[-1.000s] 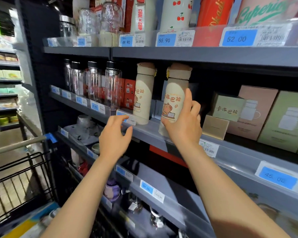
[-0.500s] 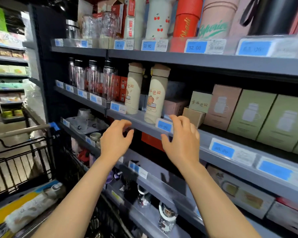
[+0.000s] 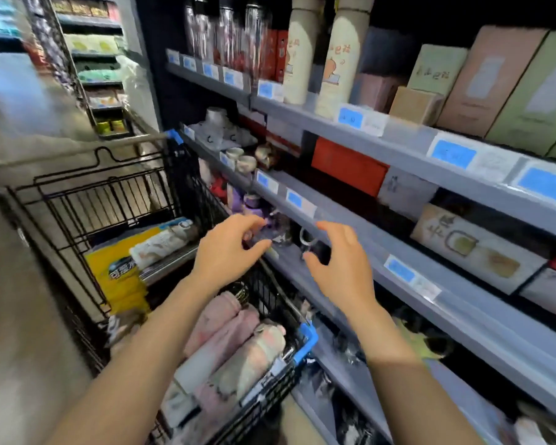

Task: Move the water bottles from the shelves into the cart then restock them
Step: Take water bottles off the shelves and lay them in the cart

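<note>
Pink bottles lie stacked in the cart at lower centre; two cream bottles stand on the shelf at the top. Left hand and right hand hover mid-frame, fingers loosely curled, holding nothing.

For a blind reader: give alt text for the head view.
Two empty hands, left and right, reach toward a grey shelf beside a black cart holding pale bottles. Two cream bottles stand on the shelf above.
</note>
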Demonstrator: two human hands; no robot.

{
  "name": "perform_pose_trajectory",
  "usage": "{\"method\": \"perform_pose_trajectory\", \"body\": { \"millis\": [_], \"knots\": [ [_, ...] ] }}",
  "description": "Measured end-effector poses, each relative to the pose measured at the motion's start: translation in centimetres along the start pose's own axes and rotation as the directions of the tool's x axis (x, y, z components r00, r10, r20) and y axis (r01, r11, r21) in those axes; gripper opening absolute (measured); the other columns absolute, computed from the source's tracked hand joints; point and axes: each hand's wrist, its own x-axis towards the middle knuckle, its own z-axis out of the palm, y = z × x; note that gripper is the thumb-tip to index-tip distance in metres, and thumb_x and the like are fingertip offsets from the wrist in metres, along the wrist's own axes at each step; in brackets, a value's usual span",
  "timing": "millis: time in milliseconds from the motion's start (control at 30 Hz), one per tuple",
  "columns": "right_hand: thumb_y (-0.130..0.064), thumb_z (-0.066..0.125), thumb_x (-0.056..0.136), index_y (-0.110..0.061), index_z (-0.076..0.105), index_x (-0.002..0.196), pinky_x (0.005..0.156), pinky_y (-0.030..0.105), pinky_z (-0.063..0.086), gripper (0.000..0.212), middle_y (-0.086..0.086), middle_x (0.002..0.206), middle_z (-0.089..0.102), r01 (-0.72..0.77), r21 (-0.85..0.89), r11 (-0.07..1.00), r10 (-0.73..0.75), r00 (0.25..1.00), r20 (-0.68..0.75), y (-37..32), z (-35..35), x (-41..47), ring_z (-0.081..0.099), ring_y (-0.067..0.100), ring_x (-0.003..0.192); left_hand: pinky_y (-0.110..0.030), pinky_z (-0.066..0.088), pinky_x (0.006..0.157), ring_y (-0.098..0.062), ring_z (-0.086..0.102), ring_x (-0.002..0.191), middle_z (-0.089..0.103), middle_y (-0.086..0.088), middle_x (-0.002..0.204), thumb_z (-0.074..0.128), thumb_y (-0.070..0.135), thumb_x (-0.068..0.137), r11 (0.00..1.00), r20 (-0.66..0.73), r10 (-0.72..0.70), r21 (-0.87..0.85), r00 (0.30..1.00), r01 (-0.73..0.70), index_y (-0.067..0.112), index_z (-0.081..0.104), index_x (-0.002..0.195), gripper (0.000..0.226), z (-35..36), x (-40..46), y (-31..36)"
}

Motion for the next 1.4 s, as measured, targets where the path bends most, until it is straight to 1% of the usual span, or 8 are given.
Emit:
{"method": "perform_pose_trajectory", "body": {
  "millis": [433,533,633,733,867,1167,1300,1400],
  "knots": [
    [-0.029,0.063,0.091,-0.026,0.041,0.137,0.08,0.031,0.043,0.051,-0.002,0.13,0.045,-0.146,-0.001,0.989,0.13,0.878,0.462,1.4,9.5,-5.3,0.052,0.017,0.097,-0.038,0.052,0.077,-0.02,0.062,0.086,0.067,-0.003,0.102,0.065,0.029,0.086,0.907,0.12,-0.421,0.045,0.899,0.419,0.017,0.064,0.111,0.027,2.4,-7.6,-11.9],
    [-0.024,0.066,0.087,-0.021,0.044,0.137,0.078,0.023,0.035,0.054,0.004,0.125,0.048,-0.138,0.032,0.99,0.102,0.853,0.511,1.3,12.5,-5.6,0.052,0.02,0.106,-0.036,0.052,0.078,-0.023,0.062,0.096,0.064,-0.004,0.116,0.063,0.031,0.087,0.86,0.186,-0.507,0.169,0.841,0.481,0.017,0.061,0.118,0.033,2.3,-10.4,-14.6],
    [-0.019,0.064,0.084,-0.022,0.046,0.137,0.095,0.031,0.04,0.056,0.006,0.132,0.048,-0.191,0.038,0.981,0.136,0.813,0.566,0.5,15.8,-5.5,0.05,0.024,0.118,-0.036,0.05,0.081,-0.025,0.057,0.106,0.054,-0.006,0.128,0.061,0.032,0.089,0.818,0.28,-0.571,0.275,0.772,0.505,0.018,0.053,0.128,0.042,2.7,-12.7,-17.4],
    [-0.022,0.063,0.083,-0.024,0.042,0.14,0.104,0.039,0.04,0.061,0.005,0.139,0.043,-0.185,-0.024,0.982,0.16,0.769,0.619,0.1,19.1,-4.6,0.045,0.026,0.127,-0.038,0.044,0.093,-0.026,0.046,0.122,0.046,-0.006,0.137,0.064,0.033,0.086,0.808,0.362,-0.588,0.308,0.723,0.502,0.02,0.048,0.134,0.051,3.9,-14.0,-19.9],
    [-0.027,0.062,0.088,-0.023,0.037,0.144,0.104,0.032,0.038,0.061,0.006,0.145,0.036,-0.198,-0.087,0.976,0.203,0.702,0.683,-0.3,22.6,-3.2,0.045,0.026,0.127,-0.038,0.043,0.095,-0.026,0.043,0.126,0.041,-0.002,0.141,0.066,0.043,0.082,0.791,0.412,-0.611,0.346,0.675,0.504,0.024,0.041,0.138,0.064,5.9,-13.7,-22.0],
    [-0.024,0.057,0.09,-0.028,0.032,0.145,0.104,0.038,0.039,0.06,0.006,0.146,0.032,-0.21,-0.182,0.961,0.275,0.624,0.732,0.8,27.5,-1.9,0.038,0.028,0.129,-0.039,0.04,0.099,-0.022,0.039,0.128,0.042,0.004,0.141,0.067,0.058,0.073,0.8,0.427,-0.599,0.299,0.677,0.519,0.033,0.027,0.144,0.085,9.2,-12.3,-24.9],
    [-0.022,0.054,0.093,-0.027,0.03,0.146,0.111,0.036,0.029,0.058,0.003,0.148,0.027,-0.151,-0.202,0.968,0.251,0.647,0.72,1.1,27.8,-1.8,0.026,0.027,0.135,-0.043,0.051,0.086,-0.021,0.054,0.115,0.054,0.006,0.13,0.065,0.07,0.052,0.78,0.455,-0.598,0.138,0.66,0.611,0.034,0.04,0.138,0.096,9.2,-12.0,-25.9],
    [-0.022,0.052,0.094,-0.019,0.032,0.142,0.112,0.034,0.025,0.052,0.005,0.144,0.03,-0.094,-0.214,0.972,0.224,0.639,0.735,1.1,27.6,-1.8,0.028,0.026,0.131,-0.042,0.057,0.07,-0.017,0.062,0.098,0.059,0.008,0.121,0.069,0.06,0.049,0.757,0.429,-0.593,0.01,0.681,0.653,0.031,0.048,0.134,0.092,8.9,-11.8,-25.6]
  ]
}}
